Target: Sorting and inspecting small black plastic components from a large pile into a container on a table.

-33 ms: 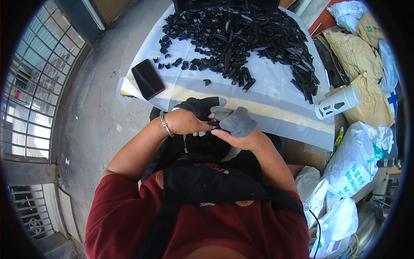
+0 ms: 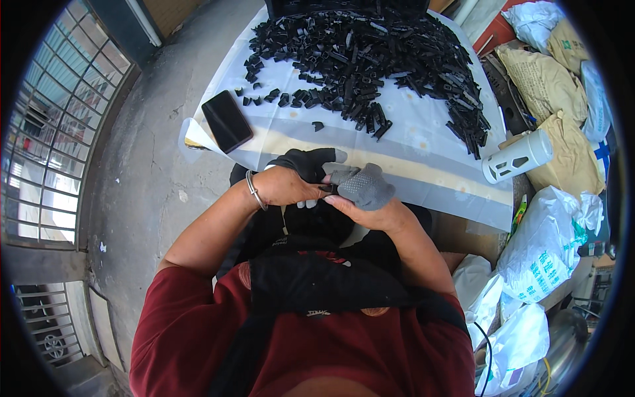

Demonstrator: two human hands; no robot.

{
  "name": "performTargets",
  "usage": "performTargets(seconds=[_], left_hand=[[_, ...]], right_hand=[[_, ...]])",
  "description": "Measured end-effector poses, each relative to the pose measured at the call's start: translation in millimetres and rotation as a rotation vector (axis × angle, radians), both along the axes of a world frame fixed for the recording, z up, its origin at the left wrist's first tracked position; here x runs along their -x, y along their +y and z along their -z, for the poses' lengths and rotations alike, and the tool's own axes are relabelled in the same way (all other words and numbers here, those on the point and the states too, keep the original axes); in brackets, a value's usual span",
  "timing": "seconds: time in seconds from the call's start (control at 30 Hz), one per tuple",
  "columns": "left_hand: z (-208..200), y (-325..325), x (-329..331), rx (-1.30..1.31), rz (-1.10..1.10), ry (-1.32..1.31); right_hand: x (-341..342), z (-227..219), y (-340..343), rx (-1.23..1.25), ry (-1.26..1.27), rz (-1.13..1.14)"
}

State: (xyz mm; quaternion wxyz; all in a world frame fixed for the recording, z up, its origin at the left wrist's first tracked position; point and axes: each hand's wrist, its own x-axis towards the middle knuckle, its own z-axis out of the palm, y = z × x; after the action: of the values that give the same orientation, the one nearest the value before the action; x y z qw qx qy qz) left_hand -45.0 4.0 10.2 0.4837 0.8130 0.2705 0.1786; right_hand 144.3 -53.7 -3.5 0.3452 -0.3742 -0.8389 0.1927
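Close to my lap, at the table's near edge, my two gloved hands meet. My left hand, in a black glove with grey fingertips, is closed on a small black plastic piece. From the other side my right hand, in a grey dotted glove, pinches the same piece. Most of that piece is hidden by the fingers. Beyond the hands, a lone black plastic clip lies on the white-covered table. A big heap of similar black plastic pieces spreads over the far part.
A black phone lies at the table's left corner. A white cylinder with cut-out openings lies at the right edge. Woven sacks and white plastic bags crowd the right side. Concrete floor and a barred window are on the left.
The right hand's fingers have shifted slightly, and a little more of the black piece shows between the hands. The left hand has stayed nearly still.
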Motion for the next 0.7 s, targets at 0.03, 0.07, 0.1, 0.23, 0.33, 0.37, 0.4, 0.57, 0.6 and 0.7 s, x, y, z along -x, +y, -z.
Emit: performTargets(seconds=[0.03,0.07,0.1,0.23,0.33,0.37,0.4,0.57,0.6,0.7], left_hand=[[-0.2,0.1,1.5,0.0,-0.001,0.0],[0.2,0.6,2.8,0.149,-0.059,0.055],[-0.9,0.7,2.8,0.299,-0.116,0.111],[32.2,-19.2,-7.2,0.214,-0.438,-0.166],[18.1,-14.5,-7.0,0.249,-0.482,-0.12],[17.6,-13.9,-7.1,0.215,-0.501,-0.158],[17.6,-12.7,-5.6,0.215,-0.504,-0.159],[19.5,-10.2,-2.8,0.142,-0.419,-0.085],[18.4,-10.5,-3.3,0.143,-0.418,-0.085],[16.2,-13.3,-6.0,0.062,-0.385,-0.021]], right_hand=[[1.4,0.9,-1.3,0.011,-0.035,0.074],[2.1,2.5,-2.2,0.022,-0.069,0.152],[4.3,3.4,-2.4,0.023,-0.068,0.154],[23.4,3.1,1.1,-0.145,-0.121,0.315],[16.8,4.5,1.2,-0.293,-0.07,0.383],[12.8,2.7,0.7,-0.29,-0.045,0.426],[8.1,-1.4,-1.2,-0.29,-0.045,0.423],[1.3,-16.0,-8.6,-0.159,-0.316,0.335],[3.1,-18.8,-9.8,-0.12,-0.434,0.352],[6.6,-17.8,-11.7,-0.045,-0.518,0.343]])
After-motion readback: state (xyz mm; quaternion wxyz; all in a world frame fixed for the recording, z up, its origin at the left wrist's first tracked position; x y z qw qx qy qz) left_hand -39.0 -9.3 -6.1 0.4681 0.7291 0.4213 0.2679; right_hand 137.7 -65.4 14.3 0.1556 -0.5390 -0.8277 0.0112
